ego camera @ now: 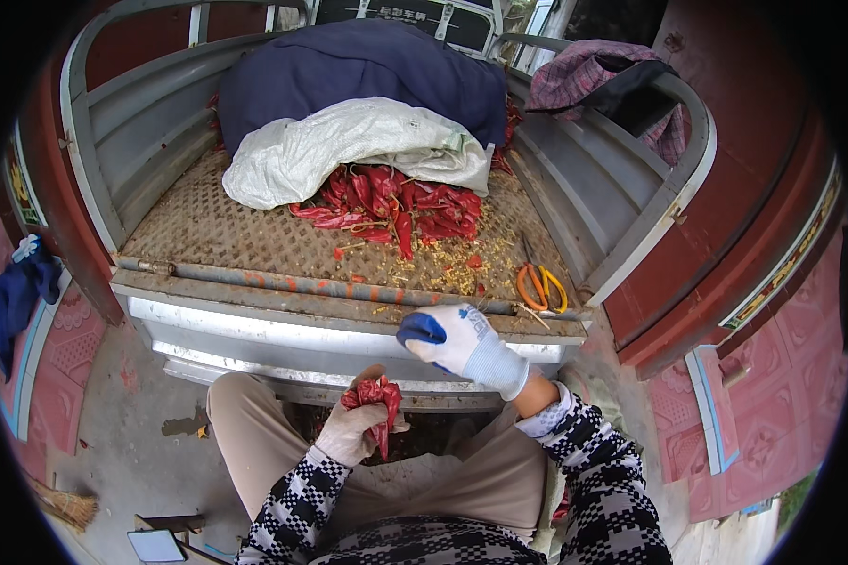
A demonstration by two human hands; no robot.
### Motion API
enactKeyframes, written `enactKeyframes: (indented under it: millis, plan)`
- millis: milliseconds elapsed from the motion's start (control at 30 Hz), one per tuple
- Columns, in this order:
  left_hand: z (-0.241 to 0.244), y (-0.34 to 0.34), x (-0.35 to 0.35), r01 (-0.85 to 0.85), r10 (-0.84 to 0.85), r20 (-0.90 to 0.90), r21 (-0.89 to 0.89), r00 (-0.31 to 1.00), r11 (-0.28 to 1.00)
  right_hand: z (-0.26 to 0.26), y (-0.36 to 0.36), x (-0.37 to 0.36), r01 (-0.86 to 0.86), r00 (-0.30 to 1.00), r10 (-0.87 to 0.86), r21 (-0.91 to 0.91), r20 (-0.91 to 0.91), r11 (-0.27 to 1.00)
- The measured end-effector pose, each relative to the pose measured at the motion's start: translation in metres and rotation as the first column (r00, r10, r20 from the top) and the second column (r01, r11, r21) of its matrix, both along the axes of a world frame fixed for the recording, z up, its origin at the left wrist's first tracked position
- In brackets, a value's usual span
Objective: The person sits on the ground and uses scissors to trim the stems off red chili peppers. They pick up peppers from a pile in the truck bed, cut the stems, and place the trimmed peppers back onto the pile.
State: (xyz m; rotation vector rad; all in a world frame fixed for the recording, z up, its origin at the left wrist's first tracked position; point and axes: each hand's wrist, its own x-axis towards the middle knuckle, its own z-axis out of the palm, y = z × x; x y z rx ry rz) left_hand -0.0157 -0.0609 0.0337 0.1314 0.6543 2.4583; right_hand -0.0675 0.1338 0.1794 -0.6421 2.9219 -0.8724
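My left hand (357, 429), in a pale glove, is shut on a bunch of dried red chili peppers (378, 402) above my lap. My right hand (459, 346) wears a white glove with a blue coating. Its fingers are curled closed in front of the truck bed's edge, and nothing shows in them. Ahead on the rusty patterned bed (191, 212) lies a heap of red chili peppers (403, 201), partly under a white woven sack (353, 145). Orange-and-yellow-handled scissors (540, 286) lie at the bed's right front corner.
Behind the sack, a dark blue cloth (367, 70) covers a large mound. Yellow seeds (452, 265) are scattered near the chilies. Grey side rails (601, 205) enclose the bed, with a plaid garment (586, 70) draped over the right one. A broom (71, 505) lies at lower left.
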Motion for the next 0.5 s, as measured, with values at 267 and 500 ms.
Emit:
enactKeyframes:
  millis: [267, 500]
  plan:
    - [-0.001, 0.010, -0.002, 0.150, -0.148, -0.029, 0.051, 0.989, 0.987, 0.004, 0.107, -0.138, 0.687, 0.727, -0.602, 0.355, -0.330, 0.635]
    - [-0.016, 0.004, -0.004, 0.106, -0.108, -0.082, -0.022, 0.991, 0.994, 0.004, 0.114, -0.143, 0.687, 0.727, -0.633, 0.254, -0.267, 0.681]
